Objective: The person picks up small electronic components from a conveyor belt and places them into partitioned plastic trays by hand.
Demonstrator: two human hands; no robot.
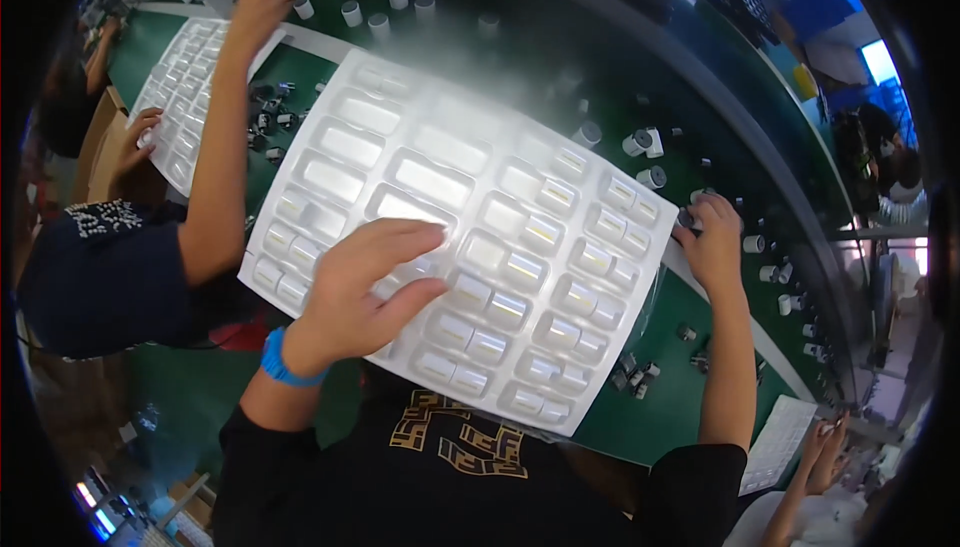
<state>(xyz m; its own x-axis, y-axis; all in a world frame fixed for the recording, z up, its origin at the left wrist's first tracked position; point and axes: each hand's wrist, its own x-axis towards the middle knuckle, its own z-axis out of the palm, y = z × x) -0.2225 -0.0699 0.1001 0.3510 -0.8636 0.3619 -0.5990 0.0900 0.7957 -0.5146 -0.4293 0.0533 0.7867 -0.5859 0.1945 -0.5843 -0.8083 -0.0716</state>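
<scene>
A large white moulded plastic tray [425,117] with rows of oblong pockets lies in front of me. Small white cylinders [487,345] lie in many pockets at its near and right side, while several pockets at the far left hold none. My left hand [345,292], with a blue wristband, hovers over the tray's middle, thumb and fingers apart, nothing visibly gripped. Past the tray's right edge, my right hand [712,237] has its fingers closed round a small cylinder [688,218], mostly covered by the fingers.
Loose white cylinders [637,143] are scattered on the green conveyor belt [520,67] beyond the tray. Small dark metal parts [632,375] lie on the green table at right. At left a co-worker's hand [262,9] reaches over another tray [185,77]; a further person sits at lower right.
</scene>
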